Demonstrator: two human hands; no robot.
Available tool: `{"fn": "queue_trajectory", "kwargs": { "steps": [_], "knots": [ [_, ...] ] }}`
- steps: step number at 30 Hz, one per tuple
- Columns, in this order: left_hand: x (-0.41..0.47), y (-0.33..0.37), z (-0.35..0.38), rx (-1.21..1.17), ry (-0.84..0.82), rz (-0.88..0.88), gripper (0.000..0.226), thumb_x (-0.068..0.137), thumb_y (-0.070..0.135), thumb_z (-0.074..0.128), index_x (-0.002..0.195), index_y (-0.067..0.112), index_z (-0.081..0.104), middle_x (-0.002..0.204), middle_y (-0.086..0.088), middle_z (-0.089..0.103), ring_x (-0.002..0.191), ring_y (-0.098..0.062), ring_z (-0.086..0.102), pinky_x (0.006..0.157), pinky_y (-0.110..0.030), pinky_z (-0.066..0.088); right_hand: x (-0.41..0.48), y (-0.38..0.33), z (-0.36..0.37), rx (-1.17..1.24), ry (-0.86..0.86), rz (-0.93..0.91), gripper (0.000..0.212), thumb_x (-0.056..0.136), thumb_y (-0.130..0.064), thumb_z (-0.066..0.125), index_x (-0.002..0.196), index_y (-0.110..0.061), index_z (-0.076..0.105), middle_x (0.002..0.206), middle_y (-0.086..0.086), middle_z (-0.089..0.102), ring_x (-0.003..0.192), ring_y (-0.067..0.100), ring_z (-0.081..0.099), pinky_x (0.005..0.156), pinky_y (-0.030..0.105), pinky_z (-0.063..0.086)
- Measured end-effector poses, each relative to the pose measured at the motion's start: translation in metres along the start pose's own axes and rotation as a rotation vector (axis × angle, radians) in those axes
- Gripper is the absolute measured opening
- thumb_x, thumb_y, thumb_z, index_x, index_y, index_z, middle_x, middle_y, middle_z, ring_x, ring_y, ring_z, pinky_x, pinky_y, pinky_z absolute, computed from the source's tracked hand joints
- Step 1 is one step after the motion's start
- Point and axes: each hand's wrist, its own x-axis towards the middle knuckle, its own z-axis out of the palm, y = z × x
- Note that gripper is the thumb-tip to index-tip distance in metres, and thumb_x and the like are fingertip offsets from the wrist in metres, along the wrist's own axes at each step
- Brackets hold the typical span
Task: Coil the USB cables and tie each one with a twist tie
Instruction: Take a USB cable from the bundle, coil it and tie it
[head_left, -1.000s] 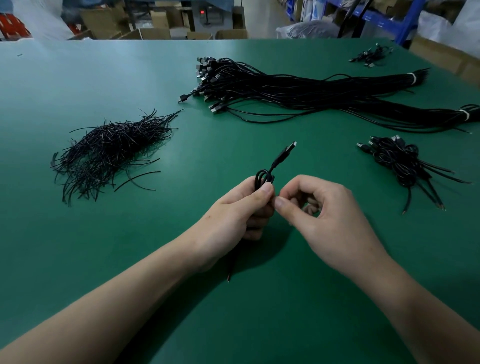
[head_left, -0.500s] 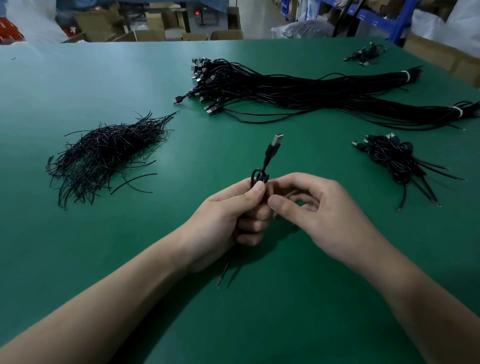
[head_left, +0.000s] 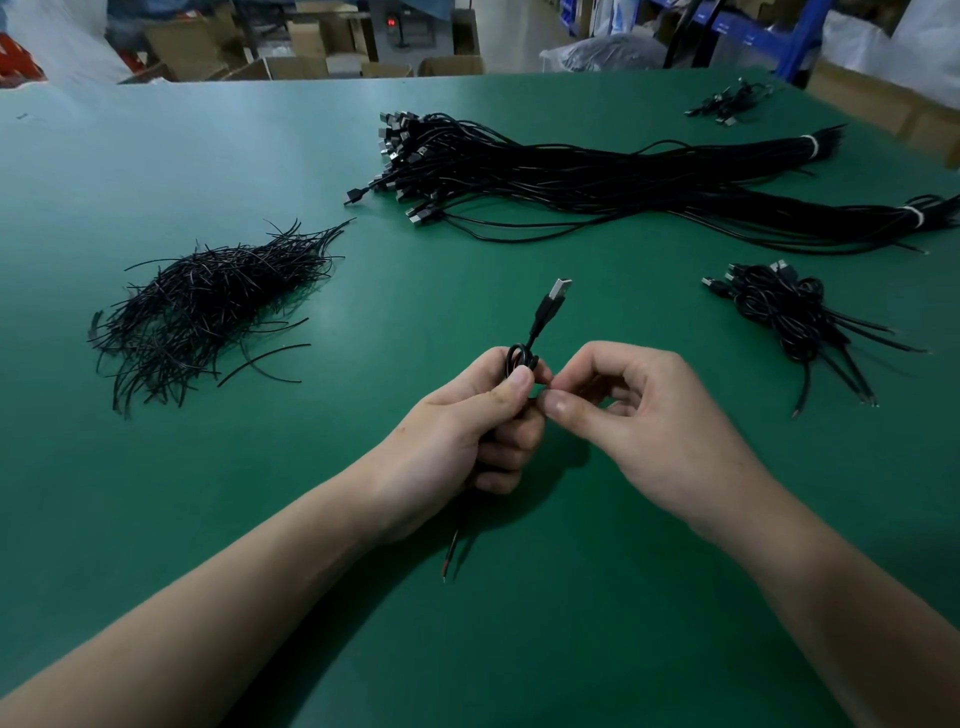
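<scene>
Where it's all happening: dead centre of the frame, a bit below the middle, with both bare forearms coming in from the bottom corners over the green table (head_left: 156, 519).
Left hand (head_left: 457, 431): curled tight round a coiled USB cable (head_left: 519, 358), thumb pressed on top of the loops and the other fingers wrapped underneath.
USB cable: a small black loop pokes out above the left thumb. Its plug (head_left: 560, 288) sticks up, tilted to the right and clear of the table. Two thin loose ends (head_left: 452, 556) hang out below the left palm.
Right hand (head_left: 649, 431): just right of the coil, thumb and forefinger tips brought together right against the left thumb, other fingers curled in. Honestly can't tell if anything's in that pinch, it's too small and hidden.
Twist ties (head_left: 208, 306): messy black heap at middle left, well apart from the hands, with a few strays at its lower right edge.
Coiled pile (head_left: 779, 312): tangle of coiled black cables at middle right, loose ends pointing lower right.
Uncoiled cables (head_left: 571, 176): big long bundle running from the upper middle to the right edge. The plugs are bunched at its left end, and there are white bands (head_left: 810, 144) round it near the right end.
Far corner: another little clump (head_left: 727, 101) of black cables at the upper right of the table.
Behind the table: cardboard boxes (head_left: 291, 67) along the top edge, blue shelving (head_left: 769, 36) at upper right.
</scene>
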Motion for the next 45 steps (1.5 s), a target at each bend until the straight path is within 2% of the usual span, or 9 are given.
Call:
{"fn": "queue_trajectory", "kwargs": {
  "steps": [6, 9, 15, 19, 24, 31, 36, 41, 45],
  "knots": [
    [0.001, 0.003, -0.001, 0.123, 0.006, 0.086, 0.018, 0.106, 0.031, 0.037, 0.110, 0.016, 0.047, 0.073, 0.003, 0.037, 0.056, -0.011, 0.027, 0.052, -0.019, 0.028, 0.000, -0.004, -0.001, -0.013, 0.049, 0.025, 0.015, 0.090, -0.022, 0.073, 0.076, -0.024, 0.067, 0.064, -0.007, 0.066, 0.055, 0.000, 0.054, 0.058, 0.013, 0.037],
    [0.000, 0.005, -0.002, 0.144, 0.013, 0.107, 0.019, 0.104, 0.031, 0.040, 0.109, 0.013, 0.045, 0.073, 0.002, 0.041, 0.055, -0.011, 0.030, 0.053, -0.019, 0.032, -0.001, -0.005, -0.002, -0.006, 0.076, 0.027, 0.015, 0.090, -0.023, 0.073, 0.076, -0.024, 0.067, 0.066, -0.008, 0.066, 0.061, 0.004, 0.059, 0.063, 0.022, 0.043],
    [-0.002, 0.007, -0.006, 0.273, 0.054, 0.187, 0.020, 0.098, 0.019, 0.054, 0.109, 0.003, 0.053, 0.093, -0.012, 0.059, 0.073, -0.026, 0.072, 0.071, -0.030, 0.057, -0.003, -0.008, -0.002, -0.055, 0.091, 0.020, 0.014, 0.091, -0.025, 0.072, 0.077, -0.026, 0.068, 0.073, -0.012, 0.067, 0.067, 0.005, 0.061, 0.066, 0.027, 0.047],
    [-0.001, 0.012, -0.012, 0.376, 0.154, 0.219, 0.027, 0.087, 0.019, 0.068, 0.104, -0.001, 0.060, 0.090, -0.014, 0.060, 0.090, -0.029, 0.076, 0.082, -0.034, 0.060, -0.003, -0.009, -0.002, -0.094, 0.112, 0.002, 0.014, 0.090, -0.026, 0.072, 0.077, -0.027, 0.067, 0.072, -0.015, 0.066, 0.061, 0.002, 0.057, 0.057, 0.014, 0.039],
    [0.002, 0.015, -0.014, 0.377, 0.193, 0.265, 0.024, 0.085, 0.017, 0.068, 0.107, 0.005, 0.066, 0.092, -0.037, 0.062, 0.084, -0.024, 0.077, 0.079, -0.025, 0.058, -0.004, -0.010, -0.002, -0.096, 0.119, -0.011, 0.011, 0.089, -0.028, 0.072, 0.078, -0.029, 0.069, 0.075, -0.019, 0.066, 0.061, -0.001, 0.056, 0.058, 0.011, 0.040],
    [-0.001, 0.014, -0.012, 0.391, 0.239, 0.314, 0.025, 0.089, 0.020, 0.066, 0.111, 0.008, 0.065, 0.092, -0.024, 0.074, 0.085, -0.018, 0.075, 0.081, -0.023, 0.055, -0.004, -0.010, -0.002, -0.016, 0.037, -0.053, 0.010, 0.090, -0.017, 0.074, 0.086, -0.026, 0.072, 0.075, -0.023, 0.069, 0.061, -0.003, 0.054, 0.053, 0.012, 0.038],
    [-0.004, 0.014, -0.007, 0.435, 0.173, 0.310, 0.021, 0.096, 0.007, 0.062, 0.117, 0.009, 0.064, 0.091, -0.017, 0.074, 0.085, -0.018, 0.076, 0.081, -0.022, 0.055, -0.001, -0.006, -0.005, 0.061, 0.012, 0.012, 0.009, 0.092, -0.020, 0.072, 0.087, -0.028, 0.072, 0.077, -0.004, 0.069, 0.069, 0.010, 0.060, 0.066, 0.042, 0.051],
    [-0.007, 0.019, -0.005, 0.468, 0.098, 0.273, 0.028, 0.094, 0.011, 0.064, 0.121, 0.010, 0.062, 0.087, -0.015, 0.074, 0.081, -0.018, 0.075, 0.080, -0.023, 0.055, -0.001, -0.005, -0.013, 0.140, -0.113, 0.081, 0.009, 0.092, -0.018, 0.072, 0.085, -0.024, 0.073, 0.073, -0.003, 0.068, 0.067, 0.007, 0.061, 0.065, 0.023, 0.048],
    [-0.008, 0.017, -0.008, 0.701, 0.126, 0.277, 0.027, 0.095, 0.010, 0.069, 0.121, 0.013, 0.062, 0.086, -0.003, 0.077, 0.082, -0.016, 0.075, 0.085, -0.032, 0.059, 0.001, -0.003, -0.016, 0.179, -0.212, 0.170, 0.012, 0.095, -0.023, 0.067, 0.086, -0.017, 0.072, 0.067, -0.006, 0.066, 0.057, 0.002, 0.057, 0.053, 0.013, 0.042]
  ]
}}
